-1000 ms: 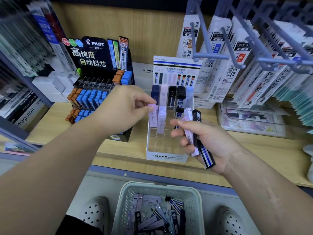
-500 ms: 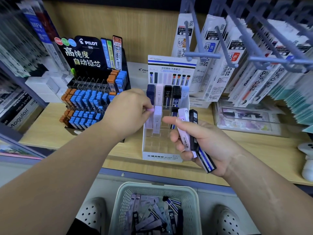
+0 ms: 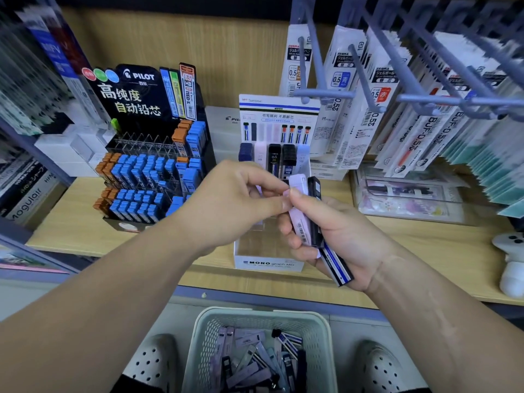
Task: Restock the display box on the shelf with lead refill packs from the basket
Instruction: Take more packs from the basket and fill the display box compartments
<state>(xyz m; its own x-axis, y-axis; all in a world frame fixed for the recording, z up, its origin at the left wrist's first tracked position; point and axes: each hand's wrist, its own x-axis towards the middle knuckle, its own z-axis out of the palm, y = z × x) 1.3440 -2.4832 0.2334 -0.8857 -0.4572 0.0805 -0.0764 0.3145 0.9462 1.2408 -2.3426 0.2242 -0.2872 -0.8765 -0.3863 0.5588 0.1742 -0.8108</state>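
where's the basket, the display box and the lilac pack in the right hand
basket (image 3: 202, 355): head view, left wall
display box (image 3: 269, 263): head view, front panel
lilac pack (image 3: 298, 219): head view, middle

Half-empty white display box (image 3: 268, 263); lilac and black packs (image 3: 249, 337) in basket (image 3: 255, 314).

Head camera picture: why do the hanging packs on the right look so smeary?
Head view: white hanging refill packs and grey metal hooks at the right edge are motion-blurred; the white cardboard display box in the middle is sharper, print readable.
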